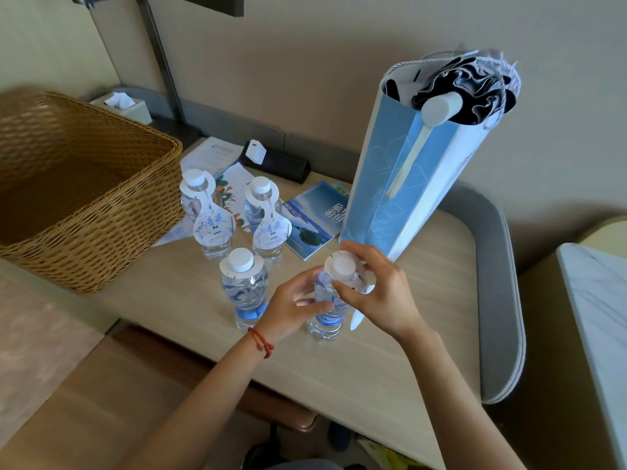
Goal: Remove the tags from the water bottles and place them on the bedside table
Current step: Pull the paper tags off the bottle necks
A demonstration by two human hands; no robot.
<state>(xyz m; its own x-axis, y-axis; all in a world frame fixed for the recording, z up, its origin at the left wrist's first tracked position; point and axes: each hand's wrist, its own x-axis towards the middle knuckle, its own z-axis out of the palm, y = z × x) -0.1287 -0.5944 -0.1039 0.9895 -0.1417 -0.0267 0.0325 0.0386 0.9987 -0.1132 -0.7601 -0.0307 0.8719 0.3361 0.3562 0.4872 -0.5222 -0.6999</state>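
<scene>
Several clear water bottles with white caps stand on the beige table point(390, 368). My left hand point(291, 307) grips the body of the nearest bottle point(327, 317). My right hand point(380, 293) pinches the white paper tag point(359, 300) hanging round that bottle's neck, beside its cap. To the left stands another bottle point(244, 290) with a tag collar at its neck. Two bottles behind, the back left bottle point(203, 212) and the back right bottle point(266, 218), carry white tags with blue writing facing me.
A large wicker basket point(78, 191) stands at the left. A tall blue paper bag point(417, 178) with dark cloth stands right behind my hands. Leaflets point(312, 218), a black power strip point(274, 161) and a tissue box point(125, 106) lie farther back. A marble surface point(597, 300) is at right.
</scene>
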